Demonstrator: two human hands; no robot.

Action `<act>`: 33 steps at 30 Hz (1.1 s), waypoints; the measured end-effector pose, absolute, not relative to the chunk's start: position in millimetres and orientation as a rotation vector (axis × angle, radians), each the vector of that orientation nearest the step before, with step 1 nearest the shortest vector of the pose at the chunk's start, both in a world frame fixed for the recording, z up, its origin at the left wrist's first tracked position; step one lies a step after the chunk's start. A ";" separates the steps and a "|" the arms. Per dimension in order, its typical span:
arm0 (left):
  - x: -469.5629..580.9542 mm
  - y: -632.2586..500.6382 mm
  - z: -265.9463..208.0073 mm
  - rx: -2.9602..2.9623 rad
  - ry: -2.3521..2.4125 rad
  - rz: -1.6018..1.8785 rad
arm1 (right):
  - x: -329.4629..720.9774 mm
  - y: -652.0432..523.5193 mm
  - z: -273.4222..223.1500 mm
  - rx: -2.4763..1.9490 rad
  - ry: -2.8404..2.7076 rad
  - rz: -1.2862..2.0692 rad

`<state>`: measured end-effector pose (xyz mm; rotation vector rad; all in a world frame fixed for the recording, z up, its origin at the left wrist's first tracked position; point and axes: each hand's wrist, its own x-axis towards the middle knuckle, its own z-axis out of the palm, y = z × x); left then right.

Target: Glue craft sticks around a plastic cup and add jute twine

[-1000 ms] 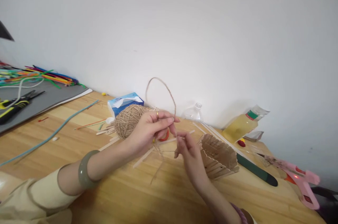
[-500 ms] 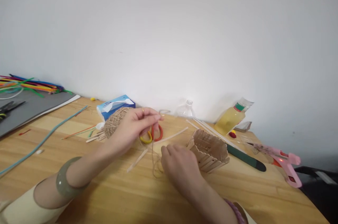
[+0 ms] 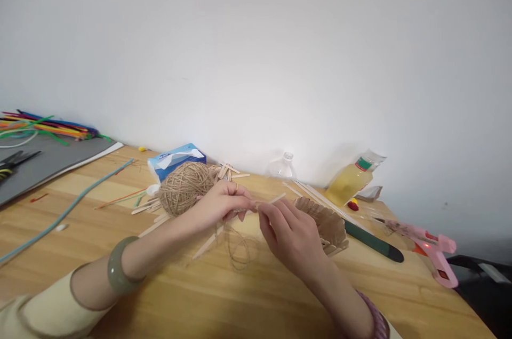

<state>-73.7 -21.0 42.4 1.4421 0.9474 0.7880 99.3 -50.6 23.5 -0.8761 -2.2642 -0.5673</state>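
Observation:
My left hand (image 3: pixel 226 203) is closed in a pinch on a length of brown twine (image 3: pixel 240 259), which hangs in loose loops below the fingers. Its fingertips meet those of my right hand (image 3: pixel 292 232), also pinched on the twine, though the exact grip there is partly hidden. Behind the left hand sits a big ball of twine (image 3: pixel 186 187). Just past the right hand is a small box made of craft sticks (image 3: pixel 330 222), partly covered by that hand. A pale flat strip (image 3: pixel 205 247) lies under the hands.
A blue tissue pack (image 3: pixel 176 160) and loose craft sticks (image 3: pixel 229 171) lie at the back. To the right are a bottle of yellow liquid (image 3: pixel 348 179), a green-handled tool (image 3: pixel 374 240) and a pink glue gun (image 3: pixel 430 248). Pliers (image 3: pixel 16 160) and pipe cleaners (image 3: pixel 52 127) lie left.
My right hand has risen, and its fingertips now meet the left ones. My left hand has moved slightly right and down. The red and yellow scissors handles have gone out of sight.

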 end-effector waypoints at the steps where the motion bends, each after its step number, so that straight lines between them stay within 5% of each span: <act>1: -73.2 -21.0 42.4 1.449 0.962 0.804 | 99.1 -51.2 24.8 -0.864 -2.258 -0.561; 14: -68.2 -21.3 35.9 1.377 0.638 0.922 | 105.4 -52.0 26.6 -1.208 -2.296 -0.341; 20: -66.3 -26.6 31.3 1.282 0.583 0.924 | 95.4 -55.8 40.5 -1.276 -2.078 0.507; 26: -67.1 -29.1 36.3 1.299 0.593 0.914 | 99.1 -53.6 45.0 -1.254 -1.913 0.629; 33: -67.1 -22.2 32.6 1.312 0.650 0.931 | 103.9 -43.0 45.8 -1.038 -1.453 1.171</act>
